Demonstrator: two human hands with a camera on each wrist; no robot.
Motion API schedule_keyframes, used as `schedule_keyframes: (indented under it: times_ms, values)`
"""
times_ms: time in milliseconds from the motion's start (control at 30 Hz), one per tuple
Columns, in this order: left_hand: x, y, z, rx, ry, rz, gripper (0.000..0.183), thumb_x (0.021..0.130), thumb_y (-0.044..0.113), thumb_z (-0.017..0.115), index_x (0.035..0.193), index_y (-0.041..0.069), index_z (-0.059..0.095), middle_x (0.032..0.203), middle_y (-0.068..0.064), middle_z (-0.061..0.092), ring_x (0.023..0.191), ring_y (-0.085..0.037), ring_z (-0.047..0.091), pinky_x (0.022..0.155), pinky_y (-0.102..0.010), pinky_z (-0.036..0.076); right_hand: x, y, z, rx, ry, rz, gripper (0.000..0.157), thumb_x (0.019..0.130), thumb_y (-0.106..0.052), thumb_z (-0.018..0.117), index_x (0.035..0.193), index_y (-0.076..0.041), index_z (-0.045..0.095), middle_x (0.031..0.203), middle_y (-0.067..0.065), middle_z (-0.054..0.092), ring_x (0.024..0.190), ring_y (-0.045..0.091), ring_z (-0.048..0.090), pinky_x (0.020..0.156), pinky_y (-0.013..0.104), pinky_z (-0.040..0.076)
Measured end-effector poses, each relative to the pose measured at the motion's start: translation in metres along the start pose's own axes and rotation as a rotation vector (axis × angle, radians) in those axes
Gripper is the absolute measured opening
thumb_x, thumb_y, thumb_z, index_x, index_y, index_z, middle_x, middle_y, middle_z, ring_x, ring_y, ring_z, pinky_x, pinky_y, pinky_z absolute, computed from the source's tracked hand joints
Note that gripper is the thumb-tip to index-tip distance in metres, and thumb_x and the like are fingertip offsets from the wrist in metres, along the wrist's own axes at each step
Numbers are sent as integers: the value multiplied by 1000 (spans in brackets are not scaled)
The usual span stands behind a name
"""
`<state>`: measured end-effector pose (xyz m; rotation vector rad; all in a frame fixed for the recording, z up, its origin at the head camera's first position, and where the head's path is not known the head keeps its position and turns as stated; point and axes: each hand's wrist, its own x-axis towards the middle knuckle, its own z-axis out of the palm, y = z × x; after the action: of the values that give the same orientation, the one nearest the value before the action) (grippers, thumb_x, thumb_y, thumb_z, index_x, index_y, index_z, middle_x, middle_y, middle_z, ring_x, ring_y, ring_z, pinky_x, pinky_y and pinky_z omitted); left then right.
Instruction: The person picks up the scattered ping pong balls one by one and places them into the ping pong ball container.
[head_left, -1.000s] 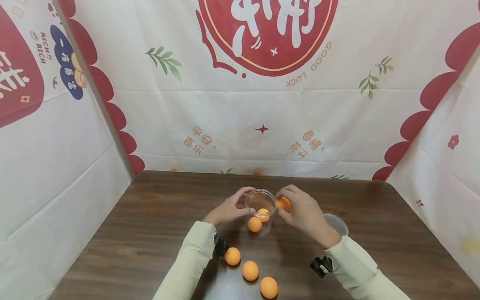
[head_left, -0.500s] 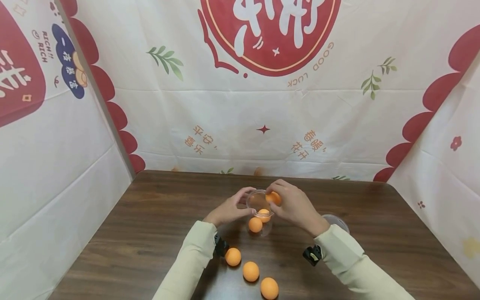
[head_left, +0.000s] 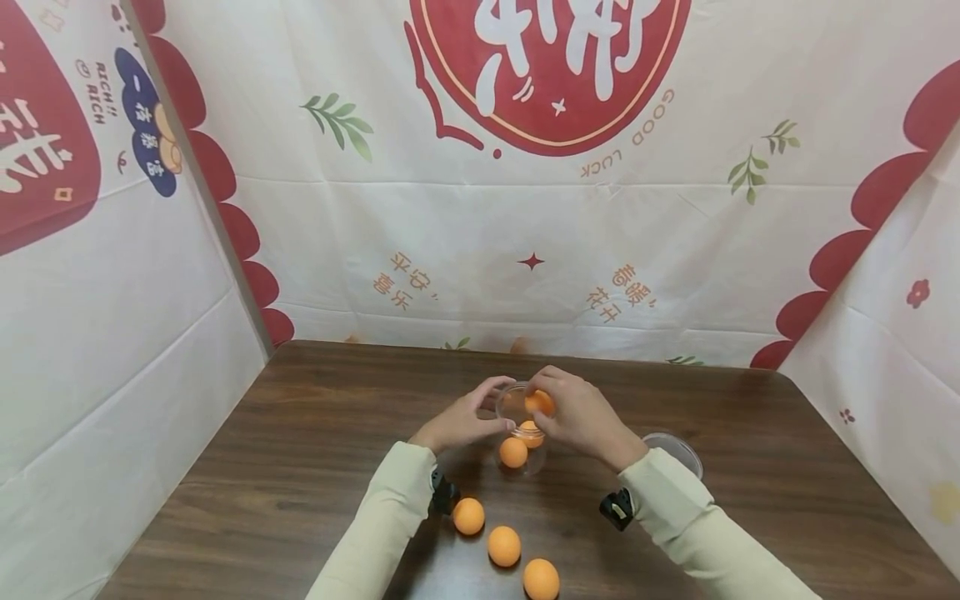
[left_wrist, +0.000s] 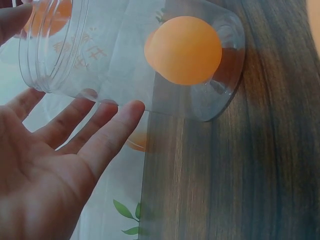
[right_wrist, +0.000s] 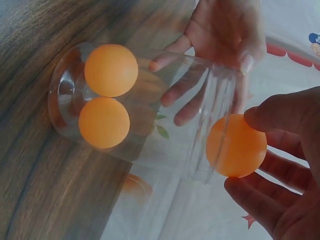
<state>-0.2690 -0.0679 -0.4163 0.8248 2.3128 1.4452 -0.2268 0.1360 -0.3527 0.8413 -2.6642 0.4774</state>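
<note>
A clear plastic jar (left_wrist: 115, 60) stands upright on the table, its mouth uncovered. Two orange ping-pong balls (right_wrist: 111, 70) lie on its bottom. My left hand (head_left: 461, 421) holds the jar from the left, thumb on the near side of the rim and fingers round the far side. With thumb and fingers my right hand (head_left: 581, 417) pinches another orange ping-pong ball (right_wrist: 237, 145) at the jar's mouth; the ball is partly inside the rim in the right wrist view. In the head view, the right fingers hide part of that ball and the rim.
Three more orange balls lie in a slanting row on the brown wooden table (head_left: 337, 400), the nearest ball (head_left: 541, 579) close to the frame's bottom edge. A clear round lid (head_left: 678, 454) lies behind the right forearm. Printed cloth (head_left: 465, 217) hangs behind the table and at both sides.
My right hand has carried its ball leftward from beside the jar to over its mouth, then slightly down into the rim. The left hand stays on the jar.
</note>
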Motion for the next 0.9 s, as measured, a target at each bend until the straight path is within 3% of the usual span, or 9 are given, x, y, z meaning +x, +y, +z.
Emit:
schedule_keyframes:
  times_ms: [200, 467, 633, 900]
  values:
    - [-1, 1, 1, 11, 4, -11, 61, 92, 29, 63, 145, 26, 32, 140, -6, 46, 129, -23, 45, 102, -42, 44, 0, 4, 6, -4, -15, -11, 18, 77, -10, 75, 93, -9, 69, 95, 2, 63, 71, 11, 52, 63, 26, 49]
    - [-1, 0, 0, 15, 1, -3, 64, 92, 29, 62, 147, 21, 30, 141, -7, 45, 130, -25, 44, 103, -43, 43, -1, 6, 9, -28, 15, -43, 18, 77, -14, 76, 93, -10, 69, 95, 1, 64, 72, 10, 55, 63, 27, 49]
    - [-2, -1, -1, 17, 5, -5, 63, 92, 30, 63, 146, 24, 31, 139, -7, 47, 128, -25, 46, 101, -43, 44, -2, 6, 11, -49, 38, -74, 20, 76, -14, 78, 93, -9, 68, 94, 1, 64, 76, 14, 61, 65, 32, 53]
    - [-1, -3, 0, 17, 4, -9, 61, 92, 30, 62, 145, 28, 32, 138, -7, 48, 127, -23, 47, 101, -43, 44, -3, 6, 11, -54, 20, -66, 20, 78, -15, 76, 95, -8, 68, 95, 1, 64, 71, 10, 57, 63, 29, 51]
